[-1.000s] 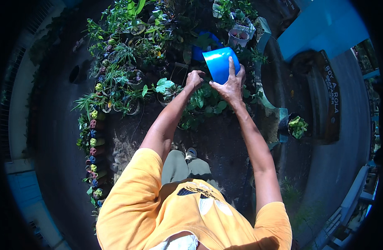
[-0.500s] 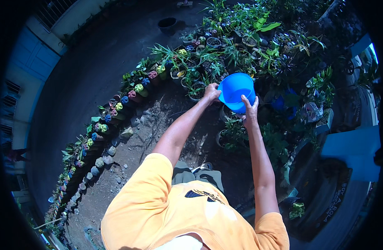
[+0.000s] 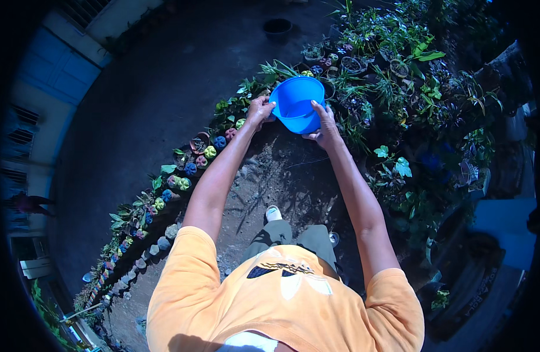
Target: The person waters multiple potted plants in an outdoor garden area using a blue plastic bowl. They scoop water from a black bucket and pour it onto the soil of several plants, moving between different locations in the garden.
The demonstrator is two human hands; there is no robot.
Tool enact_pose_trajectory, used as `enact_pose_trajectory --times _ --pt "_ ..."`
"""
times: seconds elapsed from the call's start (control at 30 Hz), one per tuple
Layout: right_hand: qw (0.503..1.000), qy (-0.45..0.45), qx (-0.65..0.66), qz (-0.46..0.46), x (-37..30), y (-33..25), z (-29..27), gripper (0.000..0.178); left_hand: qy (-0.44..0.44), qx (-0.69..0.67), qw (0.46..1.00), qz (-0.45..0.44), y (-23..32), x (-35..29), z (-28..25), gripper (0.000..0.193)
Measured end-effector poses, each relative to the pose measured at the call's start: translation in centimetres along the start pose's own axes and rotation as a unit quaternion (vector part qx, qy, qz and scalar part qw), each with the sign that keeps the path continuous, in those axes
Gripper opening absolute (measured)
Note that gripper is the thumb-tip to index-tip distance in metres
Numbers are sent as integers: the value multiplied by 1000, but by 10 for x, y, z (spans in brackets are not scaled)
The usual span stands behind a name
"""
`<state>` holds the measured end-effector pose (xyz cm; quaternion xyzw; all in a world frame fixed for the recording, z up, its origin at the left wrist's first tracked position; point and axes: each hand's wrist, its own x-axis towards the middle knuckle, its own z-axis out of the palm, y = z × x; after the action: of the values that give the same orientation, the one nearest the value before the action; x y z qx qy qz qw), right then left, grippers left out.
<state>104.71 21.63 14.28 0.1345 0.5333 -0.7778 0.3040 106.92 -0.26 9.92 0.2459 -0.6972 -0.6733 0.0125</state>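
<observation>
Both my arms reach out ahead over the plant border, holding a blue plastic dipper (image 3: 298,97). My left hand (image 3: 260,111) is closed on the dipper's left edge. My right hand (image 3: 325,127) grips its right side, thumb over the rim and fingers underneath. The dipper tilts so that its inside faces me; whether it holds water I cannot tell. Just past it and to its right stand potted plants (image 3: 352,64) with long green leaves.
A curved row of painted bottle ends (image 3: 191,169) in red, blue and yellow edges the bed at left, with stones (image 3: 163,242) along it. A dark round tub (image 3: 277,27) stands on the pavement beyond. Dense leafy plants (image 3: 402,167) fill the right side.
The view has swung left, so plants and pavement sit farther right. My hands with the dipper are now by the bottle border. A shoe shows more plainly below.
</observation>
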Motion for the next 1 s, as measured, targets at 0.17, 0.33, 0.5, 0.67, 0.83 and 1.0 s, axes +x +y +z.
enact_pose_trajectory --times 0.17,0.33,0.5,0.67,0.83,1.0 --pt "993 -63 98 -20 58 -13 79 99 2 -80 997 14 51 35 -80 31" --pt "979 -92 181 -19 108 -37 127 99 27 -29 999 2 80 96 -142 36" --pt "972 -81 219 0 180 -53 146 98 41 24 999 -4 96 180 -169 36" --pt "961 -45 273 3 286 -80 150 98 -4 44 999 -20 124 294 -170 37" --pt "947 17 318 45 393 -108 146 89 -30 87 994 -58 156 406 -164 35" --pt "940 28 330 80 462 -134 168 87 -26 91 993 -72 197 488 -178 32"
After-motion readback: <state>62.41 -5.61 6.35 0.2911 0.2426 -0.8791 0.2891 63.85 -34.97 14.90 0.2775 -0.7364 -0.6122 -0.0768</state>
